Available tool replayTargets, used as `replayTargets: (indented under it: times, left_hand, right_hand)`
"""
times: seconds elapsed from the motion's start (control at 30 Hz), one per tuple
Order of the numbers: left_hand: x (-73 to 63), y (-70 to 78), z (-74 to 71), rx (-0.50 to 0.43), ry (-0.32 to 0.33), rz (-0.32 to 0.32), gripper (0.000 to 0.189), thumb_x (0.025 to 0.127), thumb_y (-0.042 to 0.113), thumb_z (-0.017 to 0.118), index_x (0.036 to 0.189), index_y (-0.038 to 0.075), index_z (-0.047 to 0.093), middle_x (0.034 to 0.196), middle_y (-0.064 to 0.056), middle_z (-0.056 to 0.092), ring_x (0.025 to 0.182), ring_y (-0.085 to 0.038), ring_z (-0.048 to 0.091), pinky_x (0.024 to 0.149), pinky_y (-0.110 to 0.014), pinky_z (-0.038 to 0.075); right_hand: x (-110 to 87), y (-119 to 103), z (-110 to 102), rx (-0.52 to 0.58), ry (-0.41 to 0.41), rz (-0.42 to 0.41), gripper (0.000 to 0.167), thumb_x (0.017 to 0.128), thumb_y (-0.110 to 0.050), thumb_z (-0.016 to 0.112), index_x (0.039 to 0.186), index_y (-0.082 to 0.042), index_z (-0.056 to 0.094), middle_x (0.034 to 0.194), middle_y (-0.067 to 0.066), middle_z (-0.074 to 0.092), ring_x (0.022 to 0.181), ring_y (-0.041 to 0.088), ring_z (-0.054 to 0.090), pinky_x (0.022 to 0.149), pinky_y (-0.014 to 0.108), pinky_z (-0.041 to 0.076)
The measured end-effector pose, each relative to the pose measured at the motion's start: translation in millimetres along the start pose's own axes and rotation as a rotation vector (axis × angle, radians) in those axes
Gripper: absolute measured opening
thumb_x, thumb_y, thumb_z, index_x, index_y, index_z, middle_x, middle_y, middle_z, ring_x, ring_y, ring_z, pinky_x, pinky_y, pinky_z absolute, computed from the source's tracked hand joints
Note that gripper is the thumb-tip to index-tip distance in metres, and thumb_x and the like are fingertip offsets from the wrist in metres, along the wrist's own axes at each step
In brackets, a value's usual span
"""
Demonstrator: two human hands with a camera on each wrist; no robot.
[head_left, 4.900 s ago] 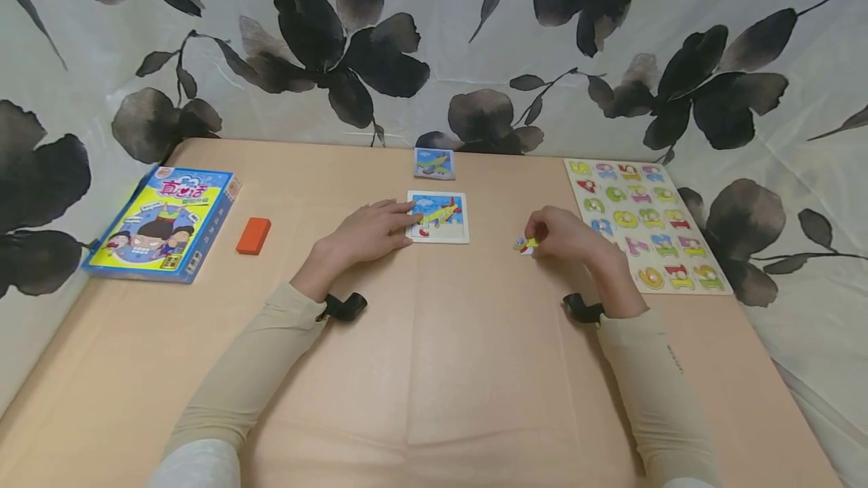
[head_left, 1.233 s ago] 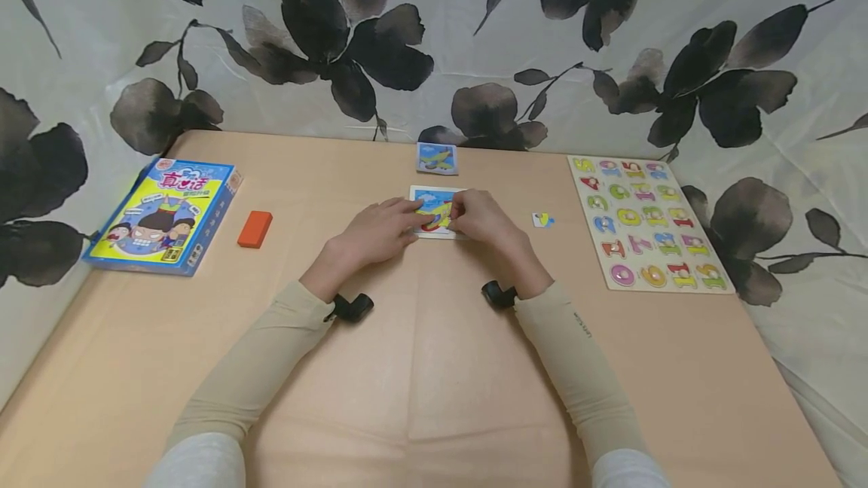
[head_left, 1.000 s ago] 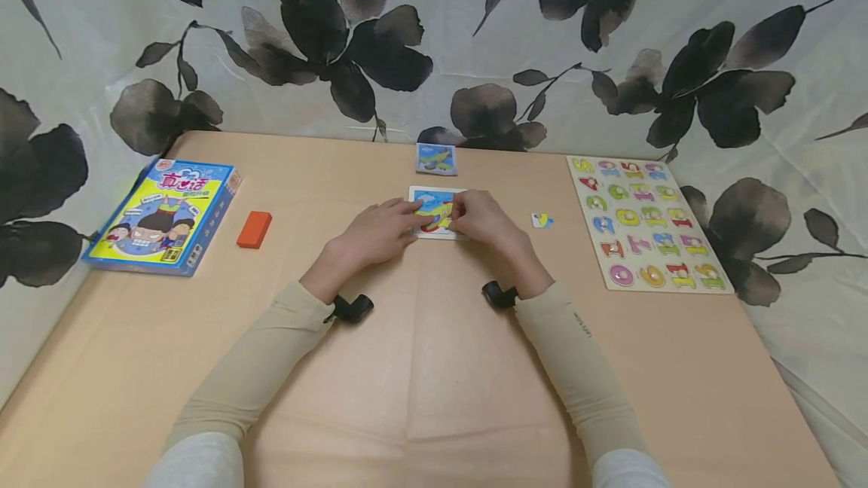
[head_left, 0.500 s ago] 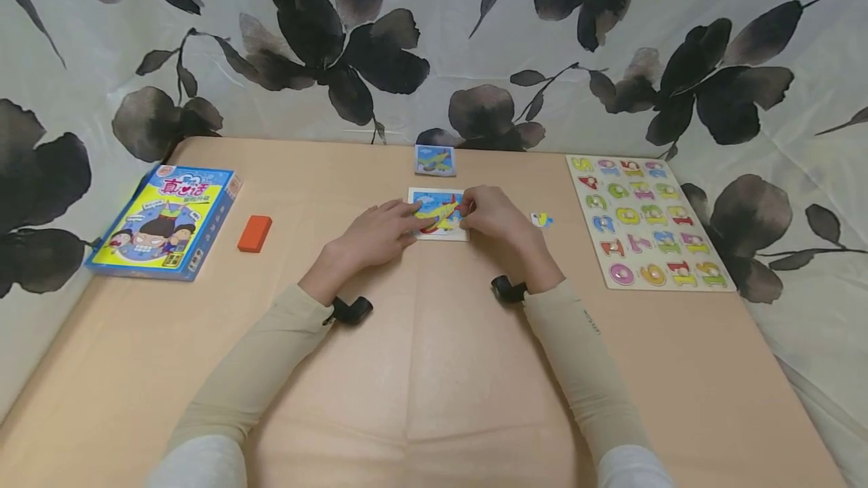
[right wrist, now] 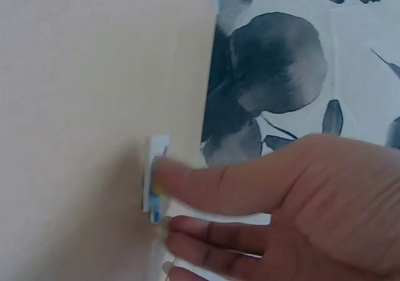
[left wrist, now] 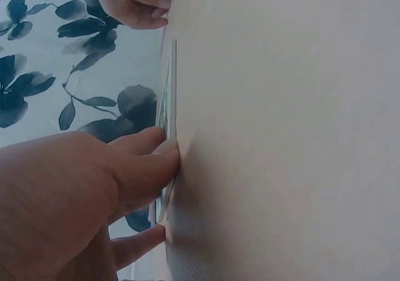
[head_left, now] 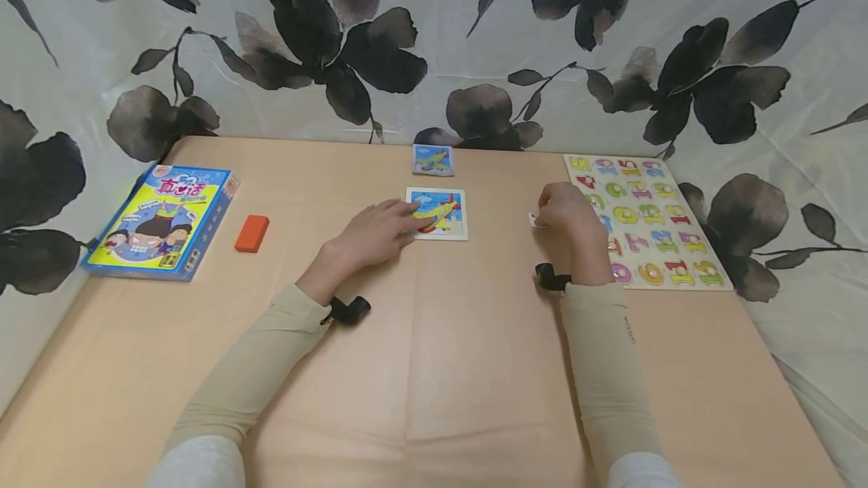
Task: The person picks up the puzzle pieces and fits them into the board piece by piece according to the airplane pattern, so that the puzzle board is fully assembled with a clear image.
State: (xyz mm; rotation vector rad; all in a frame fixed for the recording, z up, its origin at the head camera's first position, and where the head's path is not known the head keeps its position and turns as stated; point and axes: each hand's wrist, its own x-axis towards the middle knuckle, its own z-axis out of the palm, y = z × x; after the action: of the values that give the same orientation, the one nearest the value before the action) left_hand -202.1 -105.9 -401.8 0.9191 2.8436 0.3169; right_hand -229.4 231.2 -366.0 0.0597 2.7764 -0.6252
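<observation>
A small puzzle board [head_left: 458, 226] with a yellow-and-red aeroplane picture lies flat at the middle of the table. My left hand [head_left: 374, 233] rests on its left side with fairly straight fingers. In the left wrist view the thumb [left wrist: 147, 172] lies against the edge of the thin board [left wrist: 173, 87]. To the right, my right hand [head_left: 573, 215] reaches down over a loose puzzle piece [head_left: 533, 219], mostly covered in the head view. The right wrist view shows the thumb on this white-edged piece [right wrist: 149, 175], with fingertips at its lower end, slightly blurred.
Behind the board sits a small blue picture card or box [head_left: 432, 160]. An orange block [head_left: 252, 234] and a yellow-blue box [head_left: 163, 223] stand at the left. A sheet of colourful letter shapes [head_left: 667, 247] lies at the right, partly under the right forearm.
My right hand has left the board's right side and moved right to the loose piece. Earlier it picked from the loose pieces and worked at the board. The left hand stays on the board.
</observation>
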Motion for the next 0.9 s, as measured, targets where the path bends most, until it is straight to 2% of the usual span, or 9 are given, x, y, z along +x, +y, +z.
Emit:
replayTargets:
  times: [0.2, 0.33, 0.53, 0.73, 0.9]
  left_hand:
    - [-1.5, -0.3, -0.4, -0.002, 0.008, 0.003, 0.044, 0.102, 0.026, 0.054, 0.146, 0.031, 0.052, 0.159, -0.009, 0.039, 0.147, -0.033, 0.034, 0.113, -0.061, 0.035]
    - [-1.8, -0.5, -0.4, -0.011, 0.003, -0.001, 0.045, 0.102, 0.025, 0.055, 0.146, 0.03, 0.052, 0.16, -0.008, 0.038, 0.148, -0.033, 0.033, 0.114, -0.061, 0.033]
    - [-2.6, -0.9, -0.4, -0.003, 0.005, 0.005, 0.045, 0.102, 0.025, 0.053, 0.147, 0.032, 0.05, 0.159, -0.008, 0.038, 0.148, -0.035, 0.033, 0.115, -0.06, 0.033]
    - [-3.4, -0.7, -1.5, 0.005, 0.02, 0.021, 0.045, 0.102, 0.023, 0.054, 0.146, 0.031, 0.051, 0.157, -0.01, 0.041, 0.145, -0.038, 0.037, 0.113, -0.059, 0.036]
    - [-3.1, -0.8, -0.6, -0.009, 0.009, 0.02, 0.045, 0.102, 0.024, 0.053, 0.147, 0.031, 0.05, 0.158, -0.01, 0.04, 0.146, -0.038, 0.035, 0.114, -0.06, 0.034]
  right_hand:
    - [2.8, 5, 2, 0.028, -0.005, -0.001, 0.019, 0.089, -0.009, 0.06, 0.105, 0.0, 0.064, 0.102, 0.016, 0.058, 0.095, 0.031, 0.05, 0.074, 0.036, 0.044]
    - [4.6, 10, 4, 0.057, -0.018, 0.019, 0.015, 0.09, -0.011, 0.061, 0.101, -0.002, 0.063, 0.1, 0.014, 0.056, 0.095, 0.03, 0.049, 0.072, 0.035, 0.043]
    - [-0.3, 10, 2, 0.074, -0.057, 0.042, 0.025, 0.088, -0.016, 0.068, 0.109, -0.003, 0.061, 0.111, 0.015, 0.055, 0.105, 0.032, 0.046, 0.08, 0.04, 0.045]
    - [-6.1, 3, 3, 0.054, -0.038, 0.064, 0.031, 0.087, -0.016, 0.067, 0.111, 0.002, 0.059, 0.109, 0.017, 0.057, 0.097, 0.031, 0.05, 0.077, 0.038, 0.047]
    - [-4.4, 8, 4, 0.068, -0.051, 0.076, 0.031, 0.088, -0.019, 0.067, 0.109, 0.003, 0.058, 0.106, 0.017, 0.056, 0.096, 0.031, 0.05, 0.076, 0.036, 0.046]
